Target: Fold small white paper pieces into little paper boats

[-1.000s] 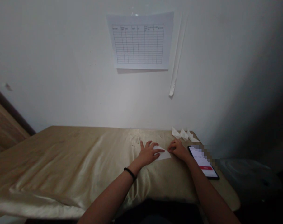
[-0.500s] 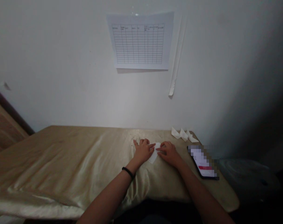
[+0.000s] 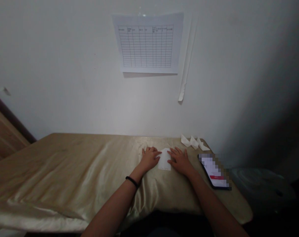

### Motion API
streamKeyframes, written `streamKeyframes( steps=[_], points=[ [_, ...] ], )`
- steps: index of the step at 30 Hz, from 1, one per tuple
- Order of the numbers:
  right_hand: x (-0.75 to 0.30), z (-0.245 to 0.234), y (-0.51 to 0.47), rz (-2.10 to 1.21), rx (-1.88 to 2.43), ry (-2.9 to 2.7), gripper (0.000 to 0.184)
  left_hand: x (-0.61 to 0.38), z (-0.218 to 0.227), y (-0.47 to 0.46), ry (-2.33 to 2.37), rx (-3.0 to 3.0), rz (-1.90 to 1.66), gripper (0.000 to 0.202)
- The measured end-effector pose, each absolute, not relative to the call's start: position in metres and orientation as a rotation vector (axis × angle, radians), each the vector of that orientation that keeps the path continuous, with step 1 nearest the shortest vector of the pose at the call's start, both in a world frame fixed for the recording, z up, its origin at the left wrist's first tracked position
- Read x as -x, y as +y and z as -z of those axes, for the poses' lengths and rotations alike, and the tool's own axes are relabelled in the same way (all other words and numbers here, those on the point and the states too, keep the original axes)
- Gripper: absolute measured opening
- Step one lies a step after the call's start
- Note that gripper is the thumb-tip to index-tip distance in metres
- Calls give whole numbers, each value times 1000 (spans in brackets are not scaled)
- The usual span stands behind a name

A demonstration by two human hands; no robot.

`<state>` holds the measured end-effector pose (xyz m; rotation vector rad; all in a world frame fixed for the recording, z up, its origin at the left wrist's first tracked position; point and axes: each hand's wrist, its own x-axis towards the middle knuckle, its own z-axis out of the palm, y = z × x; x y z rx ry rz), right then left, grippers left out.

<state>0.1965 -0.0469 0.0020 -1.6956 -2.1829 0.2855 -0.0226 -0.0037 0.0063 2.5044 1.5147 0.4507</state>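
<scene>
A small white folded paper (image 3: 164, 159) lies on the gold satin cloth (image 3: 72, 168) covering the table. My left hand (image 3: 149, 158) rests palm down on the paper's left edge, fingers flat and pointing right. Pressing on the right side of the paper is my right hand (image 3: 180, 160), its fingers spread and flat. A black band sits on my left wrist (image 3: 131, 180).
Several small folded white paper pieces (image 3: 194, 142) lie at the table's far right corner. A phone (image 3: 214, 171) with a lit screen lies right of my right hand. A printed grid sheet (image 3: 148, 42) hangs on the wall. A dark round object (image 3: 260, 186) sits beyond the table's right edge.
The paper has turned from a wide flat shape into a narrower upright one. Both hands moved closer together and now lie flat on its two sides.
</scene>
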Motion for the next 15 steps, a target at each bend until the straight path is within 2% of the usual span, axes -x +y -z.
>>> streamKeyframes(
  steps=[6,12,15],
  points=[
    [-198,3,-41,-152,1546,-2091,37,23,-2,-2,1372,-2504,-341,48],
    [-198,-1,-48,-398,1252,-2146,25,28,-5,-1,1367,-2499,-319,43],
    [-199,-4,-52,-443,1245,-2165,33,32,-11,-1,1315,-2508,-302,58]
  ],
)
